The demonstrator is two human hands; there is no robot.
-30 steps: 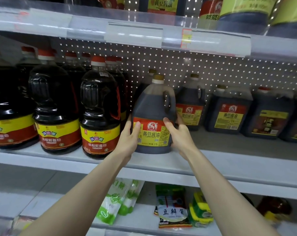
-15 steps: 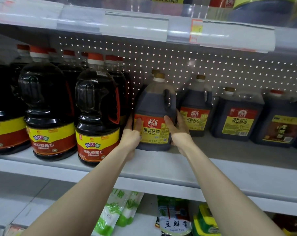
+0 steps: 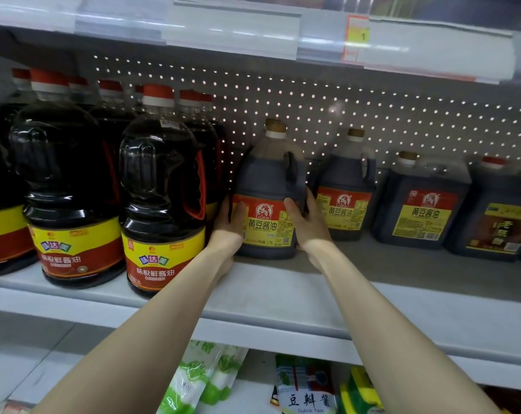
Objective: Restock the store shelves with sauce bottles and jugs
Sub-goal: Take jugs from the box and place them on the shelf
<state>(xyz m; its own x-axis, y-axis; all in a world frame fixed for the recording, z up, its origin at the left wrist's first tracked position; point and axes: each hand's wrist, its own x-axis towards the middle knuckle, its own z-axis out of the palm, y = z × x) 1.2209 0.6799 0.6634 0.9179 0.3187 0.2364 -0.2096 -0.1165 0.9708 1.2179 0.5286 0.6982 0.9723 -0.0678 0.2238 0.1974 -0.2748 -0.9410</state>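
2 bare hands reached forward and clasped 1 dark soy sauce jug [image 3: 268, 174] between them. The left hand [image 3: 227, 227] held the jug's left side, thumb lying on the red and yellow label. The right hand [image 3: 307, 224] gripped the right side the same way, its fingers curled out of sight behind. The hands were apart, with only the jug between them. The jug stood upright, label facing out, and its base appeared to rest on the grey shelf [image 3: 283, 297], well back from the front lip.

Close beside the left hand, on its left, stood a tall red-capped bottle [image 3: 163, 204]. Just right of the right hand sat a matching jug [image 3: 344, 201], and beyond that a square jug [image 3: 423, 204]. Behind them all ran a perforated back panel [image 3: 328, 94]. Below the forearms, green packets [image 3: 205, 380] lay on a lower shelf.

The step appeared to be seating the jug in its row. To do it well, the jug should be slid level with its twin on the right, base flat and label square to the front. The left hand should ease clear of the tall bottle before both hands let go.
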